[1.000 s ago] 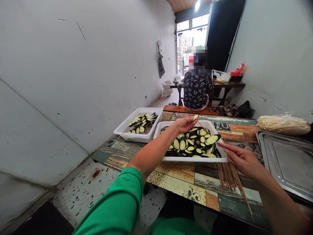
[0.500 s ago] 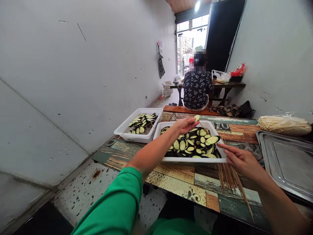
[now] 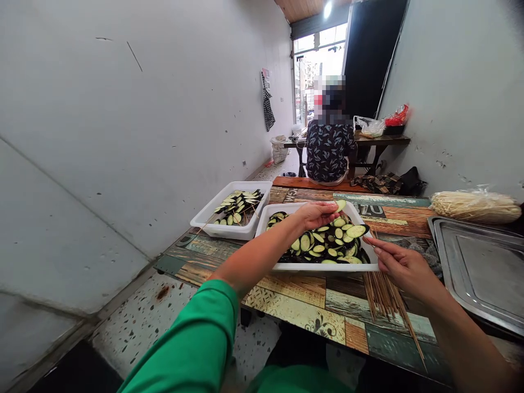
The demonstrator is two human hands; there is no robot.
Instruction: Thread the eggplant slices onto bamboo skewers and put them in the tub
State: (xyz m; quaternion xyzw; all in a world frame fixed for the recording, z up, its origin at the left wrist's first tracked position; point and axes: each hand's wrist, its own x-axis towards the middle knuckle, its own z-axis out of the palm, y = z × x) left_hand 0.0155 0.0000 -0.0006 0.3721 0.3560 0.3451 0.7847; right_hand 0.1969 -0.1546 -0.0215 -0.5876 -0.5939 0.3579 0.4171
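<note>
My left hand [image 3: 320, 214] is closed on an eggplant slice [image 3: 340, 205], held above the far side of a white tray [image 3: 323, 268]. That tray is full of loose oval eggplant slices [image 3: 305, 242] with dark skin and pale green flesh. At the tray's right rim, my right hand [image 3: 395, 258] pinches a thin wooden skewer [image 3: 367, 240]. Another eggplant slice [image 3: 357, 231] shows at the skewer's tip; whether it is pierced I cannot tell. Below my right hand, a bundle of skewers [image 3: 382, 295] lies on the table.
A second white tray [image 3: 196, 220] at left holds skewered eggplant [image 3: 235, 206]. Metal trays [image 3: 483, 267] and a bag of pale thin sticks [image 3: 475, 206] lie at right on the patterned table [image 3: 286, 286]. Ahead, a person [image 3: 329, 150] sits facing away at another table.
My left hand has moved slightly to the right and down with its eggplant slice, nearer the skewer. My right hand stays almost in place, still pinching the skewer.
</note>
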